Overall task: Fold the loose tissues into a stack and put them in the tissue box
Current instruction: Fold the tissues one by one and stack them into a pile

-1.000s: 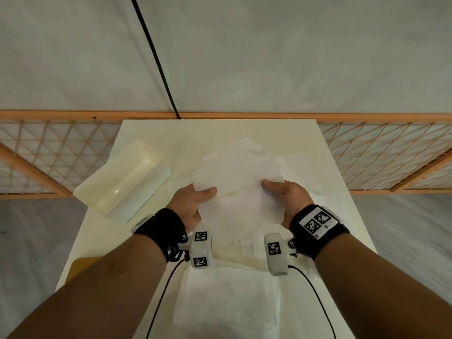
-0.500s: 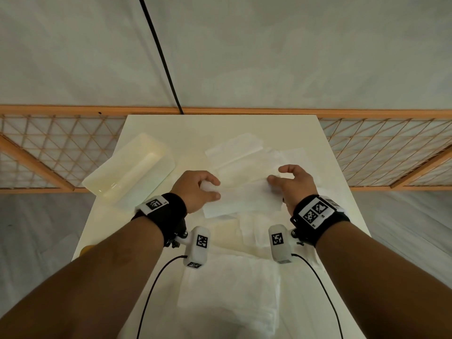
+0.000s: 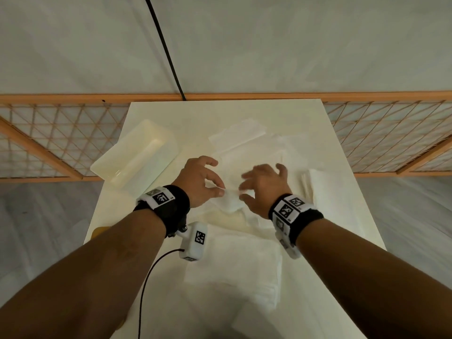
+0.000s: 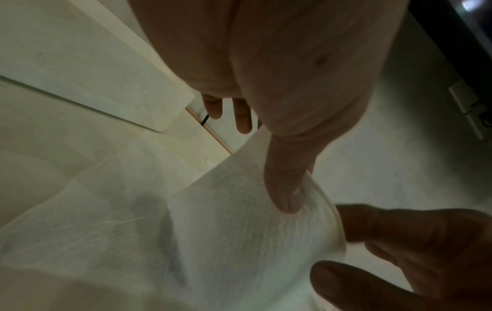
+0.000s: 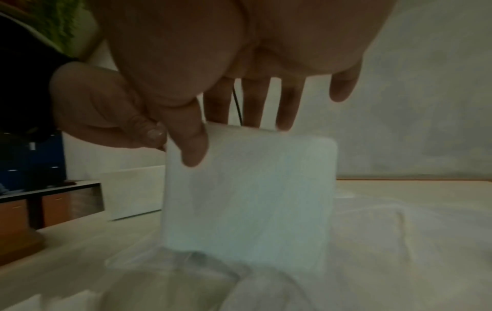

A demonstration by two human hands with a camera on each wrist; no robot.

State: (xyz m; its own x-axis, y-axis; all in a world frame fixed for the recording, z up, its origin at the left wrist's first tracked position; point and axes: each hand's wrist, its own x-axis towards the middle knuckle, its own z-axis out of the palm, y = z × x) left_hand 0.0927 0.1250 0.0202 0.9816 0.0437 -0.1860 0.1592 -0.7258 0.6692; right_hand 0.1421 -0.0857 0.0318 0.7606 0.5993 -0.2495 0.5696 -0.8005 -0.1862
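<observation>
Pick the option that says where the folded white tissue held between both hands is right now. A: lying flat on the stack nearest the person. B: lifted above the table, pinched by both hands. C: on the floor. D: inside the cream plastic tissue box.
B: the left hand and right hand each pinch the folded white tissue, which hangs above the table; the cream plastic tissue box holds none.

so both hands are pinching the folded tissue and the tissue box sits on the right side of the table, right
Not quite. The tissue box sits on the left side of the table, as the head view shows. The rest holds: the left hand and right hand both pinch the folded tissue.
</observation>
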